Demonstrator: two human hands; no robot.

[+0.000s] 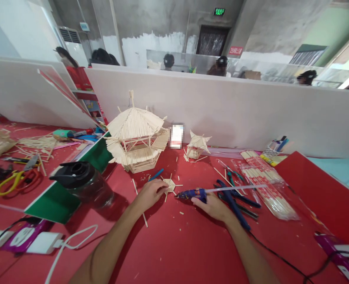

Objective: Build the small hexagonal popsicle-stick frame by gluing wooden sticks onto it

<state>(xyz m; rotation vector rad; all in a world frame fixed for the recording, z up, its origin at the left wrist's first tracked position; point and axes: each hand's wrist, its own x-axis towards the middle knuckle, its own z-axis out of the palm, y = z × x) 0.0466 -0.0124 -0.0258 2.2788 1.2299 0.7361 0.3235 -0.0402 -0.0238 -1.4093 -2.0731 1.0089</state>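
My left hand (pixel 149 194) rests on the red table (pixel 174 240), fingers pinched on a small flat hexagon of wooden sticks (pixel 170 184). My right hand (pixel 211 206) grips a blue hot glue gun (pixel 195 194) with a clear glue stick out the back; its nozzle points left, close to the hexagon. Behind stand a large stick pavilion (pixel 136 138) and a small stick pavilion (pixel 197 145).
A dark-lidded jar (pixel 81 182) on a green board sits at left, with scissors (pixel 13 179) and loose sticks beyond. Blue pliers (pixel 233 199) and packs of chopsticks (pixel 266 183) lie at right. A white partition (pixel 236 106) backs the table; people sit beyond it.
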